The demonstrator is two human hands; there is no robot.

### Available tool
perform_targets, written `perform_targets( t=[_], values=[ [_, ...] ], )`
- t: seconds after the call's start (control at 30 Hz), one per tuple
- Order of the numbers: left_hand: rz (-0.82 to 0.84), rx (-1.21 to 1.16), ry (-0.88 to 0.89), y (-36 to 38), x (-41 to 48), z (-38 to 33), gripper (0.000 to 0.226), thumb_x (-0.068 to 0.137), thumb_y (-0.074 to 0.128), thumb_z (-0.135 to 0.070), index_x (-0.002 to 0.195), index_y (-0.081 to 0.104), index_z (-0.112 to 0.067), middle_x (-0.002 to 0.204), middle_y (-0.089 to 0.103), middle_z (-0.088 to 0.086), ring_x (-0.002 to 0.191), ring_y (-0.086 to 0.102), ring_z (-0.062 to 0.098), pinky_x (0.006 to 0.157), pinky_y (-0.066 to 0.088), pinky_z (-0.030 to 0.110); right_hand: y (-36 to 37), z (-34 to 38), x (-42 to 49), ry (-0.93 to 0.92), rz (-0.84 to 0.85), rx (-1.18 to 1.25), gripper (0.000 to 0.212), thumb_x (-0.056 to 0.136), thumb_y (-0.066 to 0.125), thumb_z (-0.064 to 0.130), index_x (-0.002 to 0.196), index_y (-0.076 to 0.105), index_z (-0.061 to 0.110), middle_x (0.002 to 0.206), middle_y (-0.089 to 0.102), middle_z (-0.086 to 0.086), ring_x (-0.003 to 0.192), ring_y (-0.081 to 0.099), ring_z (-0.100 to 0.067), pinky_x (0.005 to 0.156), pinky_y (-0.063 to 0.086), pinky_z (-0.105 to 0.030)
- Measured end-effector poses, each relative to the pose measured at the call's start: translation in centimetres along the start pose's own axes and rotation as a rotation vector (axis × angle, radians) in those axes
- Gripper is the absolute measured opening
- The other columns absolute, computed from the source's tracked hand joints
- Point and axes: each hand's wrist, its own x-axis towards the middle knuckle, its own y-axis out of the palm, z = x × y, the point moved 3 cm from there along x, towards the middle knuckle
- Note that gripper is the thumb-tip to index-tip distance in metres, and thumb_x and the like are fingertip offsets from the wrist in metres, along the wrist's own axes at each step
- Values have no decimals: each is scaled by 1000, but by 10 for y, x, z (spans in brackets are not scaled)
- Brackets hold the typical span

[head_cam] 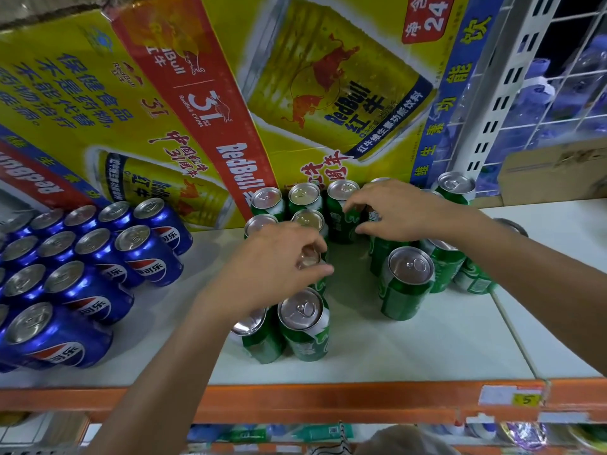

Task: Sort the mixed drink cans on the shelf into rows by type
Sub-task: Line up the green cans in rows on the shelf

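Because the green cans [405, 284] look stiff, slick and probably full, we grip by the rim: our left hand [279, 267] clamps one, while whether our right hand [397, 211] does we cannot tell.

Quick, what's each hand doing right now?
Left hand: grips a green can in the middle by its top.
Right hand: curled round a back-row green can, mostly hidden.

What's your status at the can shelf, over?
Left hand grips a middle green can. Right hand grips a back-row green can. Blue cans grouped left, apart. Loose green cans crowd right.
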Motion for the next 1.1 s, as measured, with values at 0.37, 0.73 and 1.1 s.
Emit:
perform_targets(
  t=[0.37,0.73,1.1],
  values=[
    [-184,267,-184,14,87,25,32,94,50,-34,118,61,-15,121,56,10,107,54,30,88,40,36,-12,-17,35,114,-59,-80,49,88,62,33,133,47,22,126,57,-11,115,51,-30,84,45,-35],
    [-229,339,-233,25,95,40,30,95,43,-25,114,64,-14,117,59,8,104,54,29,82,40,36,-5,-6,61,72,-26,-179,38,86,65,24,122,57,16,120,57,-10,110,54,-29,89,47,-38],
    [-271,415,-231,23,90,30,30,98,40,-24,117,61,-16,116,58,6,100,54,25,80,34,31,1,-9,63,64,11,-113,43,84,65,9,124,51,12,122,52,-12,112,48,-28,89,40,-35]
  ],
)
